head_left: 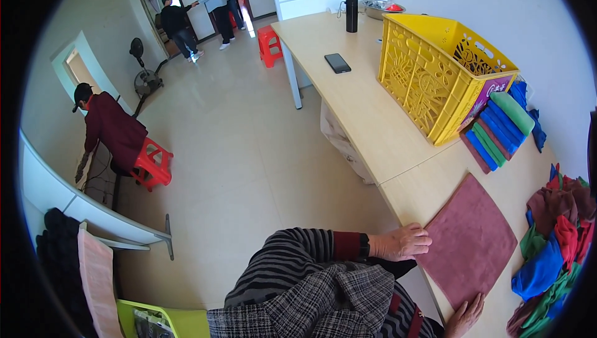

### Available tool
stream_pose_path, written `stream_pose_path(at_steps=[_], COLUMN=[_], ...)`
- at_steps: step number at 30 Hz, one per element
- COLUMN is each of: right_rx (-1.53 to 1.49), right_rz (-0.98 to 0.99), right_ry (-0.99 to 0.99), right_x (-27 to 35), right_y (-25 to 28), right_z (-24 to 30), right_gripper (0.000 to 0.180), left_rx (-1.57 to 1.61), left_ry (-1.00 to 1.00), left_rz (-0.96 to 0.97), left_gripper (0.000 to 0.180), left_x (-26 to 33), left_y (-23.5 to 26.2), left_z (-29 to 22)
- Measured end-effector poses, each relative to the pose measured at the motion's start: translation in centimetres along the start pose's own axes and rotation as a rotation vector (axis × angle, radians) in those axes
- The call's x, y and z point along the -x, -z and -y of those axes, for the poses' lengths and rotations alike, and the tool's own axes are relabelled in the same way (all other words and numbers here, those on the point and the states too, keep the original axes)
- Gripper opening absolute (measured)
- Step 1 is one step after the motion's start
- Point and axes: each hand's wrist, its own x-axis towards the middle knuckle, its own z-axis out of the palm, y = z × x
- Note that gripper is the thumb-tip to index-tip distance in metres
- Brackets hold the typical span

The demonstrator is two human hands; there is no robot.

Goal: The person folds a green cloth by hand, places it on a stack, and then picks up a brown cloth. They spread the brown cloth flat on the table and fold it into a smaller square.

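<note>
Two hands: both flat on one cloth, nothing gripped
Left hand (401, 243): open, fingers spread, pressing the cloth's near-left edge right at the table's rim
Right hand (465, 318): open too, palm down on the near corner, partly cut off at the bottom of the view
Cloth (467, 238): dusty-pink square, spread flat on the table (373, 120) just in front of the person
How it'll handle: looks like a soft, light, floppy microfibre thing, so no stiffness and not fragile; I'd guess it drags on the wood rather than slides. Corners or an edge seem the best places to pinch it
Loose pile (556, 238): crumpled cloths in red, brown, green and blue, just right of the flat one
Folded stack (500, 126): neat green, blue and pink cloths, lying past the flat one, against the crate
Crate (435, 70): yellow lattice plastic, upright; its inside is mostly hidden, can't tell what's in it
Farther back: phone (337, 62), dark bottle (351, 13), metal bowl (380, 8) with something red in it
</note>
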Motion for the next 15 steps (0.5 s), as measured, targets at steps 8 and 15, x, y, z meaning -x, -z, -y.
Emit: stream_pose_path(at_steps=[8, 15], right_rx=[0.036, -0.019], right_rz=[-0.013, 0.099], right_ry=[0.028, -0.092], right_x=[1.6, 3.9], right_y=[-0.1, -0.9], right_z=[-0.1, -1.1], right_gripper=[0.05, 0.052], left_rx=[-0.014, -0.056], left_ry=[-0.046, -0.096], left_rz=[-0.053, -0.107], left_gripper=[0.015, 0.014], left_x=[0.7, 0.4], left_y=[0.1, 0.2], left_z=[0.0, 0.1])
